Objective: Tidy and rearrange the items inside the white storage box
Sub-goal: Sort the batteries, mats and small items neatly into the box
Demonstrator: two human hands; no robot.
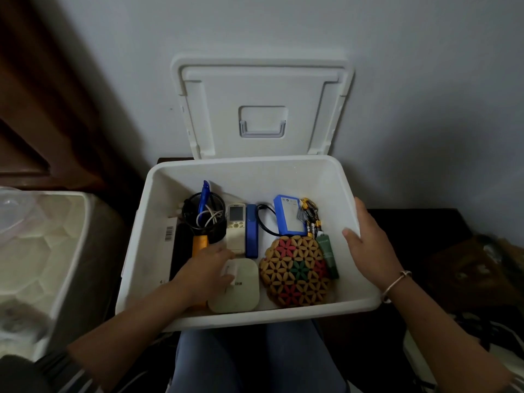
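At seven o'clock, left hand (209, 268) pinches a white piece (230, 273) beside the flowered mat (296, 272); right hand (367, 239) grips the white storage box (255, 177) at three.

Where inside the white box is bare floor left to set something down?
Bare floor runs along the back wall behind the remote and blue battery pack, and between the green tube and the right wall. The left half around the black cup is crowded.

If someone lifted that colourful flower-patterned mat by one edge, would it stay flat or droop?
The flower-patterned mat looks built from many small linked pieces, so it would probably sag a little. It lies flat in the white storage box, so rolling seems unlikely. Its open gaps should make it easy to grip.
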